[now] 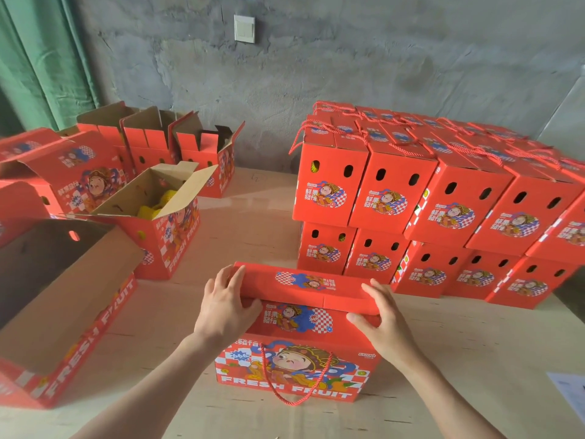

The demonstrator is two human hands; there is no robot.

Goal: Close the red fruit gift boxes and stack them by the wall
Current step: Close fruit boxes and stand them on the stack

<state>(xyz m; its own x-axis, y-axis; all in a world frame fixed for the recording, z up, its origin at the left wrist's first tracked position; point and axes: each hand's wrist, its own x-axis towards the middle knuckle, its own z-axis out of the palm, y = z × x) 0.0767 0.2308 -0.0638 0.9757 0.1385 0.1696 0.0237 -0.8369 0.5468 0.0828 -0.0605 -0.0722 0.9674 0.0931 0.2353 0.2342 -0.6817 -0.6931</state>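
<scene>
A red gift box (294,369) stands at the front edge of the bench (190,312). The left hand (226,299) and right hand (384,315) each hold its lid flap (304,286) between thumb and fingers. Closed boxes (392,191) are stacked two high at the far right corner, and open boxes (158,217) line the left edge.

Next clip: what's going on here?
A person is closing a red box on the table. The left hand and right hand grip its top flap, fingers on top, thumbs at the front edge. Closed boxes stand stacked two high by the wall on the right. Open boxes wait on the left, one holding yellow fruit.
</scene>
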